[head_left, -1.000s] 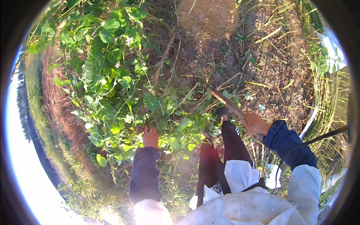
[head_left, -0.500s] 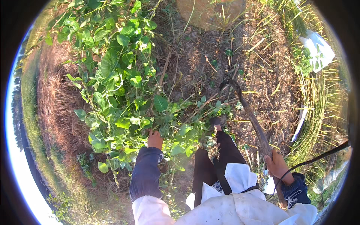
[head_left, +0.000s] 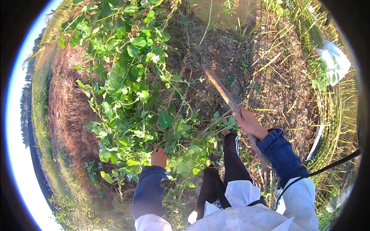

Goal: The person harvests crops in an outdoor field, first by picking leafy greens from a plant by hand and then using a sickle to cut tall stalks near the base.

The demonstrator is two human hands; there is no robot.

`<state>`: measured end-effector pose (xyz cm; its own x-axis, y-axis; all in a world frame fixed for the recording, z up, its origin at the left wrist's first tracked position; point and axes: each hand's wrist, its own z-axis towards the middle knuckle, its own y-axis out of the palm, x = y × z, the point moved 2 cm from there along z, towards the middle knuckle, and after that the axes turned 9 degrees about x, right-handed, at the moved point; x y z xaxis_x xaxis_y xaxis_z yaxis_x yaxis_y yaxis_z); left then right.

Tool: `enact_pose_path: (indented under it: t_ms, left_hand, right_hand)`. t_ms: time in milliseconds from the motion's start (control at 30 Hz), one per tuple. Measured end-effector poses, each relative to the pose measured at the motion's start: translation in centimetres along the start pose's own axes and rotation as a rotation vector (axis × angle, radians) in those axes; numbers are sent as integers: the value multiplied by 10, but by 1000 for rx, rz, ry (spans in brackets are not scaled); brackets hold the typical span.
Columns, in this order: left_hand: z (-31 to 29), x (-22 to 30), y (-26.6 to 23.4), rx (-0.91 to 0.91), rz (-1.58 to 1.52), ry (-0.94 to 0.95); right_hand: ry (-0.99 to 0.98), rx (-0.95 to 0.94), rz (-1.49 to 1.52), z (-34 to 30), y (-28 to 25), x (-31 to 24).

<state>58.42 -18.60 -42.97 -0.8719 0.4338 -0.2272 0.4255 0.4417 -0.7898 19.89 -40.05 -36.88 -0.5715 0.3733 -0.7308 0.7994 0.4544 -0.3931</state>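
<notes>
My right hand is closed around the wooden handle of a long sickle. The handle slants up and to the left across bare soil, and its dark curved end reaches the edge of the vines, where it is hard to make out. Down in the foliage my left hand is closed on leafy green vine, its fingertips partly covered by leaves. The vine mass spreads from my left hand to the upper left, with broad leaves and a few pale flowers.
My feet and dark trousers are just right of the vines. Dry straw lies at the left. White sheeting and tall yellow-green stalks stand at the right. A black strap crosses near my right arm.
My right hand has moved forward and left, carrying the sickle's curved end farther away to the vines' edge. My left hand stays in nearly the same place among the leaves.
</notes>
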Motion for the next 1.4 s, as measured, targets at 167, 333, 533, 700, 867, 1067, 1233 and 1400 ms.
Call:
enact_pose_path:
  t_ms: [167, 333, 533, 700, 867, 1067, 1233, 1400]
  left_hand:
    - [3, -5, -7, -76, -37, -54]
    - [6, -6, -13, -112, -118, -128]
    - [13, -5, -19, -244, -28, -205]
    - [-12, 10, 42, -89, -1, -323]
    - [-7, 17, 46, -121, -95, -290]
    - [3, 9, 46, -148, -77, -261]
    - [-3, 4, 35, -116, -154, -255]
    - [-36, 10, 50, -88, -169, -292]
  right_hand:
    - [-175, 40, -353, 149, 30, -6]
    - [-255, -34, -620, 221, 40, -11]
    - [-287, 38, -798, 222, 34, 13]
    - [-35, -96, -541, 145, 12, -4]
    - [-212, -44, -724, 35, -114, 29]
    - [-148, -11, -752, 32, -83, -9]
    - [-84, -57, -751, 84, -30, -14]
    - [-255, 17, -881, 15, -79, 60]
